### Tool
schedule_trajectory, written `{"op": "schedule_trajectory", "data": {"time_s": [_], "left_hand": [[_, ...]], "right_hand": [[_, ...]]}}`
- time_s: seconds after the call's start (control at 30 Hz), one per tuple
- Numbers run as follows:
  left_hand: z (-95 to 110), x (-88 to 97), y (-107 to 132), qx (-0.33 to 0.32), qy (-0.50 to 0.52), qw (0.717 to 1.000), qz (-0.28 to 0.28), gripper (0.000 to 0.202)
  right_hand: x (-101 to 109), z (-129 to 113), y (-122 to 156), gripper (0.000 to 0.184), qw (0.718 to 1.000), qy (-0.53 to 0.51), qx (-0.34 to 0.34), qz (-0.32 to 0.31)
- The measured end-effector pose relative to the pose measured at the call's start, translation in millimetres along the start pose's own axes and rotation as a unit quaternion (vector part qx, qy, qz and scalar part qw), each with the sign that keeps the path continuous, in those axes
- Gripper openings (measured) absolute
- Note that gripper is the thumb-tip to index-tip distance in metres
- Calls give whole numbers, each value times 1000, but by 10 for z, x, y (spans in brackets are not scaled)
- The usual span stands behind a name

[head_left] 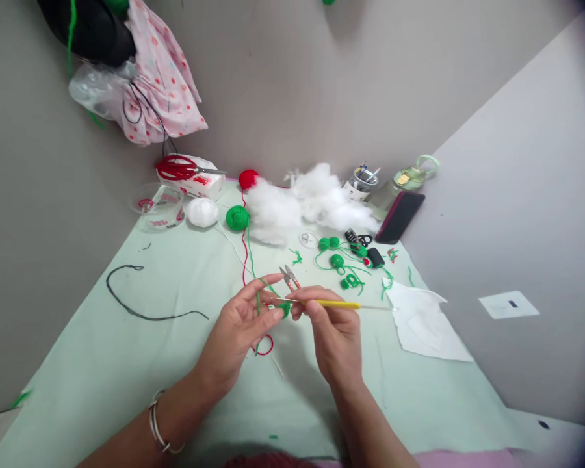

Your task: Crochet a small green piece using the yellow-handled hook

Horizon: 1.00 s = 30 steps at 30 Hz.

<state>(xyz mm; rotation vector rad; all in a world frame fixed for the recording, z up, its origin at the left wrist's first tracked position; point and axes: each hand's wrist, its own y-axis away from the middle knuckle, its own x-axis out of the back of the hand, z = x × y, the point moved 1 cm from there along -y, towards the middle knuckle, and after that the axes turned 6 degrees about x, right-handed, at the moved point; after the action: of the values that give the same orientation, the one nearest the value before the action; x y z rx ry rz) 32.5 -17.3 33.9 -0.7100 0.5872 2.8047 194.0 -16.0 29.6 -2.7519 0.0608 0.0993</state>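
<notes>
My left hand (238, 328) pinches a small green crochet piece (285, 308), and green yarn (258, 300) runs over its fingers. My right hand (332, 331) grips a yellow-handled crochet hook (338, 303) whose tip meets the green piece. The yarn leads back across the pale green cloth (127, 351) to a green yarn ball (237, 218). Small thread snips (289, 276) lie just beyond my fingers.
White stuffing (302, 201), a red yarn ball (248, 178), a white ball (202, 212) and red scissors (180, 168) on a box lie at the back. Small green crochet pieces (338, 260), a phone (400, 216), a pen cup (361, 183) and white paper (424, 322) are on the right. A black cord (141, 312) lies on the left.
</notes>
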Motion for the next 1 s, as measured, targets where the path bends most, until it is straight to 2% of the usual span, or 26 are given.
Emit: {"op": "schedule_trajectory", "data": {"time_s": [0.13,0.27,0.43,0.6,0.7,0.87,0.93,1.0], "left_hand": [[18,26,-1,4,-6,1000,0,41],[48,23,-3,6,-5,1000,2,38],[48,26,-2,-14,-21,1000,14,39],[1,68,-3,-35,-60,997,20,41],[-20,78,-12,-38,-76,996,26,42],[-17,55,-16,-49,-70,995,51,43],[-17,34,-3,-50,-71,994,63,46],[-19,13,11,-41,-57,996,60,52]], "right_hand": [[12,-18,-35,21,995,-81,-47,24],[10,-68,-44,24,996,-84,-41,16],[21,-126,24,22,999,28,43,-9],[6,-143,68,24,981,113,155,-39],[-3,-136,76,25,969,142,194,-57],[7,-132,79,26,940,220,243,-96],[4,-118,86,27,915,272,275,-114],[-7,-101,101,32,875,336,325,-122]]}}
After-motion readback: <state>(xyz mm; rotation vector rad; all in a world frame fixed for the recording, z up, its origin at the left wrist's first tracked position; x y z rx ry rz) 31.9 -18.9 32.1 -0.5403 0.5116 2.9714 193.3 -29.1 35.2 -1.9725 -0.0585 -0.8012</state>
